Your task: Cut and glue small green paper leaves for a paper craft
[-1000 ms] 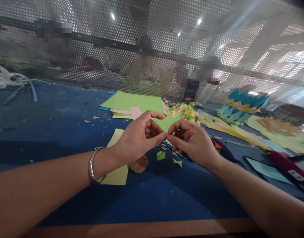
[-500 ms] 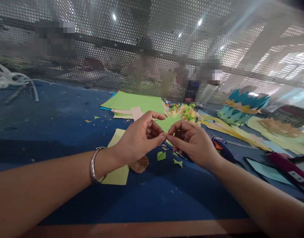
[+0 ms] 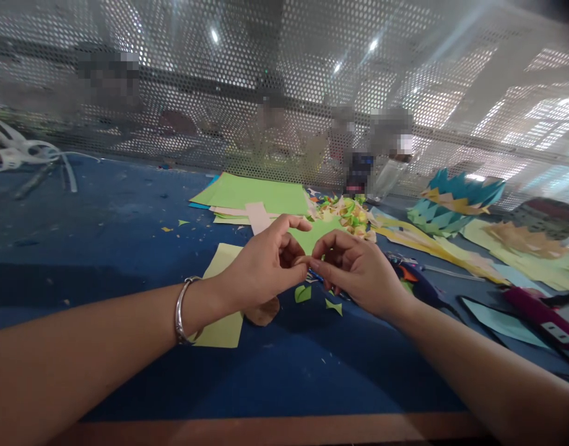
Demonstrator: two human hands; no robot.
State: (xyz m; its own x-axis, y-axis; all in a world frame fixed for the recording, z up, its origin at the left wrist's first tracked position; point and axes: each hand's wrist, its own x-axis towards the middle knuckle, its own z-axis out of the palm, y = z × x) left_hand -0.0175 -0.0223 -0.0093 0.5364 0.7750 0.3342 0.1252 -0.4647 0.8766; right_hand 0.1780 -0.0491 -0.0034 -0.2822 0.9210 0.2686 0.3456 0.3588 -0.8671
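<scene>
Above the middle of the blue table, my left hand point(image 3: 260, 265) and my right hand point(image 3: 361, 267) meet at the fingertips. Between them they pinch a small peach-coloured piece point(image 3: 303, 260), mostly covered by the fingers; it looks like paper. A silver bangle point(image 3: 179, 313) circles my left wrist. Under that wrist lies a pale yellow paper sheet point(image 3: 221, 331), with a brown, rounded flat piece point(image 3: 264, 311) beside it. Green paper scraps point(image 3: 303, 293) are on the table below my fingers. Part of a thin blue object point(image 3: 314, 276) shows behind the right fingertips.
Stacked green sheets point(image 3: 260, 189) lie ahead, beside a pile of curled paper pieces point(image 3: 353, 214). To the right are a glue gun point(image 3: 418, 285), a magenta power strip point(image 3: 539, 314) and zigzag-edged teal paper point(image 3: 460, 192). A perforated metal screen point(image 3: 195, 68) borders the far edge.
The fingertips have shifted slightly and show a little more of the peach piece. Both hands sit slightly lower in view, still pinching together.
</scene>
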